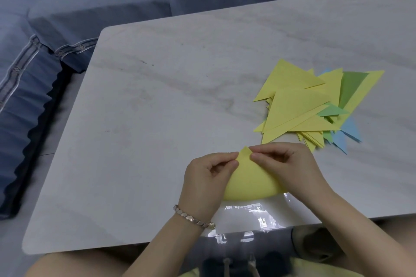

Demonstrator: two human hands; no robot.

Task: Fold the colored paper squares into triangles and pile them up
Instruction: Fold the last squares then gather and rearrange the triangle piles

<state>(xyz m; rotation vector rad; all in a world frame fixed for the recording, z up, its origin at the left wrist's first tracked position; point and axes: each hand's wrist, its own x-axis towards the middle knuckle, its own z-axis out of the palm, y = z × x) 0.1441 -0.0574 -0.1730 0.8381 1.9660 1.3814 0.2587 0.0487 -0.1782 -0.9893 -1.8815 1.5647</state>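
Yellow sheet [252,177] is between both hands, bent over on itself: two corners meet at a point at the fingertips, the near side bulges in a soft uncreased curve. No fold line pressed yet. Judged stage: corners being matched, crease still to be made.

Left hand [207,177] closed in a pinch on the sheet's left edge just below the joined tip, thumb and forefinger meeting on the paper. Right hand [283,164] likewise closed in a pinch on the right edge of the tip. A metal-link bracelet [193,217] sits on the left wrist.

Beyond and to the right of the right hand, near its knuckles but apparently apart from them: pile of folded triangles [310,105], loosely fanned, not squared. Mostly yellow on top, with green and light blue points showing at the far and lower right edges. Edges look crisp, flat, thin; matte paper.

Progress: many triangles are done and stacked. Whether unfolded squares remain cannot be told; none are seen. A glossy clear wrapper [252,216] lies just under the wrists at the near table edge, contents unclear.

Table [157,108]: pale, smooth, marble-veined, rounded corners. Past the hands, a blue upholstered sofa [90,7].
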